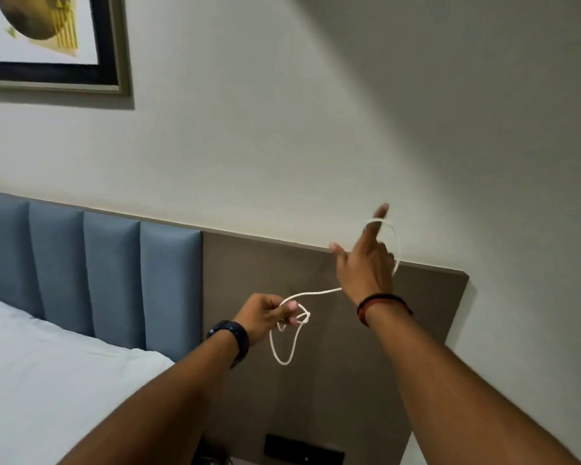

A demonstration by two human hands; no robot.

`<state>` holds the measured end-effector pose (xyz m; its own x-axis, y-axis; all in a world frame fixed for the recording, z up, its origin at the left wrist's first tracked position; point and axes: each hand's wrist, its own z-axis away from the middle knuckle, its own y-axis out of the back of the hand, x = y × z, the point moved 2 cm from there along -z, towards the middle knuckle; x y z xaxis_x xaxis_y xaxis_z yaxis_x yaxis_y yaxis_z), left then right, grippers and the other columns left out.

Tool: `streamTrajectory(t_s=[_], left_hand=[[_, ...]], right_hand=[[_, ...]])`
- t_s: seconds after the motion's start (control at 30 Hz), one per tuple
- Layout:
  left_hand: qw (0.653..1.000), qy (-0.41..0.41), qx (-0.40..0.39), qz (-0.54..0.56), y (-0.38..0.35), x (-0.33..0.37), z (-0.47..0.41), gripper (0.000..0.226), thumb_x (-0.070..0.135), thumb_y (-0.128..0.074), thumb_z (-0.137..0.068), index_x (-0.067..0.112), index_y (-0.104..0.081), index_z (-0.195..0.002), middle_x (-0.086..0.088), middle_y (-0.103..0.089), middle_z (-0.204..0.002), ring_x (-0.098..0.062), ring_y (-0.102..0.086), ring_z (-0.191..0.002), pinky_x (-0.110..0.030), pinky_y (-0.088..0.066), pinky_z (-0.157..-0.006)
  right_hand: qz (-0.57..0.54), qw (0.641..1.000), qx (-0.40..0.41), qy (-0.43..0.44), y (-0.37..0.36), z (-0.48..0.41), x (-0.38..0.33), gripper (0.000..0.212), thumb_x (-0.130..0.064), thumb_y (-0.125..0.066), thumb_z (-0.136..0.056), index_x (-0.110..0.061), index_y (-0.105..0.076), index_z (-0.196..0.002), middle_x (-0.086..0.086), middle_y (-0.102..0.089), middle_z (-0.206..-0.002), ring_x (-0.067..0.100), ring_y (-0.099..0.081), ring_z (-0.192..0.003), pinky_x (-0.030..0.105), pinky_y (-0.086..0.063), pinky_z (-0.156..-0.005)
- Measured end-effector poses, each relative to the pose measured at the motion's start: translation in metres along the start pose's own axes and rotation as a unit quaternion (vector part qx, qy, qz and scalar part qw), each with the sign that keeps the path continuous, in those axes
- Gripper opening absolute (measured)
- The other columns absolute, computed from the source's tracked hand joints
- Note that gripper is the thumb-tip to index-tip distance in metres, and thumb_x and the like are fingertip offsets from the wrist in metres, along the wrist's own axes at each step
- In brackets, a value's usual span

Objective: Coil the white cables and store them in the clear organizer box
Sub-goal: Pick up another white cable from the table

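left hand is pinching small loops of the white cable while the right hand, fingers spread, is hooking its far end.

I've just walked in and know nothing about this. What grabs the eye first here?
A white cable strung in mid-air between two raised hands, centre frame. The left hand pinches small loops with one loop dangling below; the right hand, fingers spread, has the cable looped round it. Behind are a blue padded headboard on the left and a framed picture at top left.
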<state>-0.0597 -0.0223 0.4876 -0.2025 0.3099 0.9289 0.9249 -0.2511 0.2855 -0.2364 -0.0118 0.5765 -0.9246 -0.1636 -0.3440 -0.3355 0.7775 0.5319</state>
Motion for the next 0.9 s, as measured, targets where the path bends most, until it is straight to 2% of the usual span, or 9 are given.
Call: streamTrajectory(t_s=[0.1, 0.17, 0.23, 0.4, 0.5, 0.57, 0.7, 0.8, 0.9], left_hand=[[0.998, -0.007, 0.055, 0.001, 0.019, 0.003, -0.005, 0.035, 0.029, -0.054, -0.091, 0.015, -0.063, -0.06, 0.003, -0.063, -0.056, -0.007, -0.055, -0.052, -0.018, -0.044, -0.058], [0.995, 0.001, 0.095, -0.024, 0.031, 0.005, -0.009, 0.036, 0.031, -0.054, -0.091, 0.014, -0.061, -0.06, 0.0, -0.06, -0.057, -0.01, -0.054, -0.053, -0.022, -0.043, -0.06], [0.989, 0.014, 0.131, -0.067, 0.046, 0.006, -0.012, 0.036, 0.034, -0.054, -0.091, 0.015, -0.061, -0.06, 0.001, -0.06, -0.058, -0.007, -0.053, -0.051, -0.023, -0.042, -0.059], [0.957, 0.096, 0.179, -0.209, 0.072, 0.001, -0.014, 0.04, 0.051, -0.049, -0.089, 0.021, -0.064, -0.065, 0.002, -0.069, -0.075, -0.019, -0.064, -0.082, -0.045, -0.041, -0.094], [0.901, 0.138, 0.108, -0.398, 0.062, 0.001, -0.01, 0.03, 0.052, -0.059, -0.08, 0.035, -0.06, -0.105, 0.002, -0.065, -0.113, -0.027, -0.056, -0.111, -0.05, -0.034, -0.102], [0.902, 0.06, 0.028, -0.428, 0.044, 0.004, -0.009, 0.058, 0.046, -0.066, -0.076, 0.042, -0.043, -0.128, 0.009, -0.057, -0.128, -0.021, -0.05, -0.122, -0.046, -0.03, -0.105], [0.953, -0.031, -0.037, -0.3, 0.018, 0.013, -0.008, 0.023, 0.018, -0.065, -0.081, 0.018, -0.064, -0.104, -0.006, -0.072, -0.092, -0.022, -0.068, -0.085, -0.032, -0.054, -0.077], [0.986, 0.001, 0.008, -0.168, 0.014, 0.011, -0.005, 0.013, 0.025, -0.063, -0.086, 0.013, -0.064, -0.093, 0.001, -0.062, -0.062, -0.011, -0.057, -0.05, -0.023, -0.049, -0.049], [0.99, -0.016, 0.036, -0.134, 0.01, 0.01, -0.008, 0.018, 0.031, -0.066, -0.083, 0.014, -0.066, -0.09, 0.001, -0.061, -0.067, -0.009, -0.052, -0.056, -0.023, -0.043, -0.056]], right_hand=[[0.154, 0.975, -0.162, -0.014, -0.019, 0.02, 0.014, 0.096, -0.075, -0.029, -0.081, -0.004, -0.021, -0.144, 0.021, -0.069, -0.093, 0.037, -0.064, -0.088, 0.043, -0.045, -0.086], [0.184, 0.946, -0.266, 0.004, -0.028, 0.03, 0.012, 0.107, -0.091, -0.008, -0.065, -0.005, -0.06, -0.101, 0.016, -0.067, -0.084, 0.033, -0.063, -0.082, 0.038, -0.045, -0.074], [0.179, 0.927, -0.33, 0.007, -0.03, 0.035, 0.001, 0.099, -0.096, -0.001, -0.054, -0.013, -0.055, -0.063, 0.008, -0.059, -0.068, 0.029, -0.057, -0.068, 0.034, -0.041, -0.063], [-0.072, 0.846, -0.52, -0.095, -0.04, 0.046, -0.025, 0.056, -0.063, -0.033, -0.09, -0.019, -0.042, -0.057, -0.002, -0.044, -0.057, 0.014, -0.039, -0.048, 0.028, -0.033, -0.053], [-0.112, 0.844, -0.52, -0.061, -0.044, 0.052, -0.038, 0.051, -0.05, -0.036, -0.096, -0.018, -0.038, -0.056, -0.002, -0.039, -0.053, 0.014, -0.034, -0.046, 0.029, -0.029, -0.055], [-0.128, 0.84, -0.524, -0.054, -0.046, 0.056, -0.045, 0.045, -0.048, -0.044, -0.093, -0.018, -0.044, -0.059, -0.006, -0.042, -0.055, 0.011, -0.038, -0.049, 0.027, -0.029, -0.053], [-0.19, 0.851, -0.477, -0.107, -0.04, 0.051, -0.05, 0.038, -0.039, -0.055, -0.086, -0.021, -0.051, -0.052, -0.013, -0.05, -0.044, 0.005, -0.044, -0.046, 0.02, -0.031, -0.047], [-0.291, 0.866, -0.314, -0.259, -0.036, 0.037, -0.039, 0.043, -0.044, -0.049, -0.09, -0.019, -0.048, -0.055, -0.004, -0.046, -0.045, 0.011, -0.041, -0.042, 0.025, -0.032, -0.052], [-0.507, 0.714, -0.232, -0.423, -0.032, 0.032, -0.03, 0.04, -0.032, -0.043, -0.095, -0.019, -0.038, -0.058, -0.006, -0.03, -0.035, 0.01, -0.025, -0.027, 0.019, -0.02, -0.038]])
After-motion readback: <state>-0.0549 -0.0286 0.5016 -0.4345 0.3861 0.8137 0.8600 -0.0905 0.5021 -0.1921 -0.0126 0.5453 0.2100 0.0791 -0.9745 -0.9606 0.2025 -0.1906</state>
